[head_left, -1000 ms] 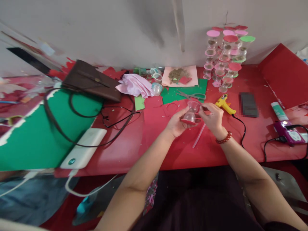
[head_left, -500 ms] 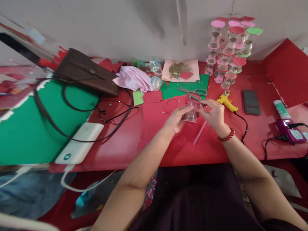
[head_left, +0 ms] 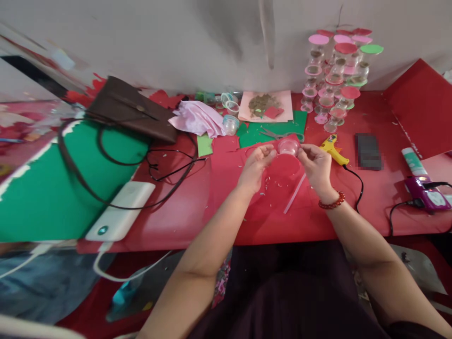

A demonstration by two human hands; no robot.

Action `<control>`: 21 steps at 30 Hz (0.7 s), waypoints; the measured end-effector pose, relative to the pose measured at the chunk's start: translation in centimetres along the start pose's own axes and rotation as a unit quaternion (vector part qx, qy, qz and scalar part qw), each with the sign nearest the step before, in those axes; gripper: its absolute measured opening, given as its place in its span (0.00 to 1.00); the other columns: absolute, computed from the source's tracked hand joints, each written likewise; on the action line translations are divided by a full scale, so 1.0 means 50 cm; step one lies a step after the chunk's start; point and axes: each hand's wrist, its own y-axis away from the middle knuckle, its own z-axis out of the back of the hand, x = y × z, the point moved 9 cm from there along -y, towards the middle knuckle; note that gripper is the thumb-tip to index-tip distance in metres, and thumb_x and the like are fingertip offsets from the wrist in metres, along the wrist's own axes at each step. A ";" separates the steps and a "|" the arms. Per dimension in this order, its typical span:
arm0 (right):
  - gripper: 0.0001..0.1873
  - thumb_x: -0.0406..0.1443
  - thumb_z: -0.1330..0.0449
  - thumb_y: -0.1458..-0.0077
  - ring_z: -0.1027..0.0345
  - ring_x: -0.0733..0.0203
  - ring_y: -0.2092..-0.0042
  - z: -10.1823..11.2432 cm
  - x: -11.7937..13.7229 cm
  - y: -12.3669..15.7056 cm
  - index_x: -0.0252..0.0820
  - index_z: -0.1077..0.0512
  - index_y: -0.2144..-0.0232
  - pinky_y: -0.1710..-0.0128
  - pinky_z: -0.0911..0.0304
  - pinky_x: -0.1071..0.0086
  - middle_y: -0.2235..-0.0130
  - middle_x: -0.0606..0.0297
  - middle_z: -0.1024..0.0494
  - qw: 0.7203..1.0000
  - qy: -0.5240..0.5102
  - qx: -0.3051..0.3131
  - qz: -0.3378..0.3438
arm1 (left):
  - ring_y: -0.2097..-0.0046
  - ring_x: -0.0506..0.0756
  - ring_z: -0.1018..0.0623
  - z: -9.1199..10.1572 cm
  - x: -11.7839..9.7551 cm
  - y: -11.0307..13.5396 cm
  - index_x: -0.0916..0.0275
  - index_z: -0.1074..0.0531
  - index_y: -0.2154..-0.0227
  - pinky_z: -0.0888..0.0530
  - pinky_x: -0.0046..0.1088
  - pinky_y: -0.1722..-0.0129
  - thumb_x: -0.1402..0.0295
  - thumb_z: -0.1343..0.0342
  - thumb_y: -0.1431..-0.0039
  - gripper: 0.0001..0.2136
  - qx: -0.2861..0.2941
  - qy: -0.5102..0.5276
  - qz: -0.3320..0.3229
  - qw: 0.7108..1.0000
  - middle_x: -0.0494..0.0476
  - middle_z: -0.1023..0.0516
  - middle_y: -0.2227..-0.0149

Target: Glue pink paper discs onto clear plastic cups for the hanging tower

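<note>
My left hand (head_left: pixel 254 168) and my right hand (head_left: pixel 317 165) hold between them a small clear plastic cup piece (head_left: pixel 288 146) joined to a round red paper disc (head_left: pixel 284 165). The fingers of both hands pinch its sides above the red table (head_left: pixel 183 207). The red disc now faces me, tilted toward the camera. A thin clear glue stick (head_left: pixel 295 192) lies on the table just below my right hand. A red bead bracelet (head_left: pixel 331 203) is on my right wrist.
A yellow glue gun (head_left: pixel 332 146) with a black cord, scissors (head_left: pixel 282 135), a dark phone (head_left: pixel 368 150), a tower of capped clear cups (head_left: pixel 334 80), green paper (head_left: pixel 52 197), a brown bag (head_left: pixel 130 110), a white power bank (head_left: pixel 122 212) and a purple device (head_left: pixel 425 193).
Both hands turned the cup piece and moved it slightly away, so its red disc bottom now faces the camera instead of its side.
</note>
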 end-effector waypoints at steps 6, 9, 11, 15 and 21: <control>0.10 0.42 0.31 0.49 0.26 0.67 0.72 -0.038 -0.044 0.013 0.43 0.23 0.71 0.69 0.25 0.72 0.74 0.70 0.20 0.981 -0.120 0.056 -0.144 | 0.69 0.50 0.18 -0.025 0.048 -0.002 0.60 0.24 0.68 0.21 0.25 0.60 0.75 0.32 0.51 0.09 0.039 0.101 0.109 0.988 0.48 0.18 0.72; 0.11 0.41 0.29 0.50 0.25 0.67 0.74 -0.043 -0.068 0.016 0.42 0.25 0.74 0.71 0.25 0.74 0.75 0.70 0.21 0.961 -0.138 0.064 -0.232 | 0.69 0.51 0.17 -0.011 0.066 -0.003 0.61 0.24 0.67 0.19 0.28 0.59 0.77 0.35 0.48 0.07 0.003 0.104 0.150 0.983 0.49 0.17 0.72; 0.10 0.39 0.30 0.48 0.24 0.66 0.76 -0.044 -0.083 0.019 0.42 0.26 0.74 0.73 0.25 0.75 0.77 0.69 0.22 0.946 -0.138 0.061 -0.286 | 0.68 0.51 0.16 -0.002 0.073 -0.003 0.61 0.23 0.65 0.18 0.28 0.60 0.76 0.35 0.47 0.07 -0.015 0.103 0.171 0.980 0.51 0.15 0.70; 0.12 0.38 0.33 0.41 0.21 0.62 0.76 -0.053 -0.094 0.020 0.43 0.29 0.74 0.74 0.24 0.74 0.78 0.65 0.20 0.933 -0.131 0.092 -0.322 | 0.64 0.54 0.14 0.002 0.069 -0.002 0.62 0.21 0.60 0.18 0.28 0.61 0.74 0.34 0.45 0.09 -0.019 0.095 0.179 0.979 0.54 0.13 0.66; 0.11 0.37 0.31 0.42 0.21 0.63 0.75 -0.057 -0.099 0.021 0.42 0.27 0.74 0.73 0.24 0.73 0.76 0.64 0.19 0.933 -0.127 0.120 -0.315 | 0.65 0.53 0.15 0.000 0.055 0.006 0.63 0.20 0.65 0.18 0.28 0.62 0.75 0.35 0.43 0.04 -0.030 0.097 0.172 0.980 0.54 0.13 0.67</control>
